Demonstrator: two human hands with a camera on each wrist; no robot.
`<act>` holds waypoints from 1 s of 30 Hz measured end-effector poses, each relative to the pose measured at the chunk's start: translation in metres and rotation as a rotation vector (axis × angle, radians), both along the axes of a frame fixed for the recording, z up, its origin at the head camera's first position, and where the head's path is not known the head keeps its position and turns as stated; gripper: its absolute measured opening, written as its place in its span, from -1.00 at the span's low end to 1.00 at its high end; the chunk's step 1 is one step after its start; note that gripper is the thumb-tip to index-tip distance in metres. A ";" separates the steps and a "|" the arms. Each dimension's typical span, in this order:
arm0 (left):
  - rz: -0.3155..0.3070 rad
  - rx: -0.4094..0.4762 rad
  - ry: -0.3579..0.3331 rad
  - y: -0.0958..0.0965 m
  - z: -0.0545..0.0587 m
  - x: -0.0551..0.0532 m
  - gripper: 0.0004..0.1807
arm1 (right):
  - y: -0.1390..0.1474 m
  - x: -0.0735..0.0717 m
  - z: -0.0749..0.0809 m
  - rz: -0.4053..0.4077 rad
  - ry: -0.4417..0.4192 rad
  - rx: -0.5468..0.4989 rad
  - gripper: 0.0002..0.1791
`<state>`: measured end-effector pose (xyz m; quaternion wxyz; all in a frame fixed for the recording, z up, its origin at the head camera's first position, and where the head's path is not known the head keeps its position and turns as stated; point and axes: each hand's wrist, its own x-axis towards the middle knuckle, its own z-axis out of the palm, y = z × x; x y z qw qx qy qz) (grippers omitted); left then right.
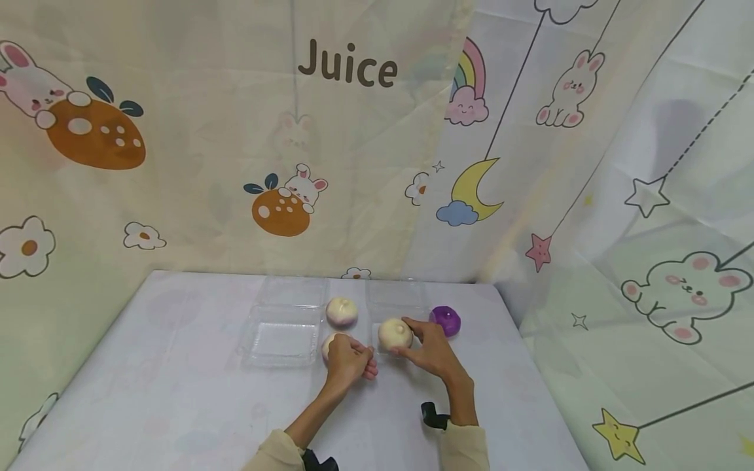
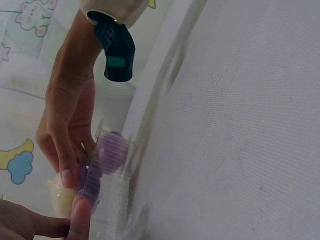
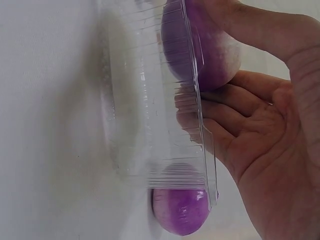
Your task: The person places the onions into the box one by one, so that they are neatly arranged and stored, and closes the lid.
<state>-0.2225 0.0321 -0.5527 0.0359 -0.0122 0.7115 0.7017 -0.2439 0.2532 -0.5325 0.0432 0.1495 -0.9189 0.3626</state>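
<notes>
My right hand (image 1: 434, 350) grips a purple-and-white turnip (image 1: 394, 334) between thumb and fingers, its cream side facing up. The turnip is at the open clear plastic container (image 3: 145, 125) on the right; its purple side (image 3: 182, 45) shows above and partly behind the container wall. My left hand (image 1: 349, 360) has curled fingers at that container's near left corner, beside a turnip (image 1: 327, 347) it partly hides. Thumb and finger of the left hand (image 2: 30, 220) come together near the container's rim; what they touch cannot be made out.
Another cream-side-up turnip (image 1: 341, 312) sits between the containers. A purple turnip (image 1: 446, 321) lies right of the right container. To the left stands a second clear container (image 1: 285, 340) with its lid raised. Printed curtains (image 1: 353, 131) border the white table (image 1: 177, 392).
</notes>
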 end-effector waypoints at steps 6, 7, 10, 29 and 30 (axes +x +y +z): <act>-0.001 -0.008 -0.003 -0.001 0.002 0.000 -0.86 | -0.001 -0.001 -0.001 -0.016 -0.022 -0.015 -0.17; -0.002 -0.009 -0.003 -0.001 0.002 0.000 -0.87 | -0.001 -0.001 -0.002 -0.015 -0.022 -0.019 -0.17; -0.004 -0.011 0.004 -0.001 0.002 0.000 -0.87 | -0.002 -0.002 -0.002 -0.011 -0.015 -0.025 -0.18; 0.018 -0.022 -0.003 0.001 0.000 0.001 -0.87 | -0.004 -0.007 -0.006 0.009 -0.035 0.047 -0.12; 0.018 -0.021 -0.001 0.001 0.000 0.001 -0.87 | -0.004 -0.007 -0.007 0.009 -0.035 0.053 -0.12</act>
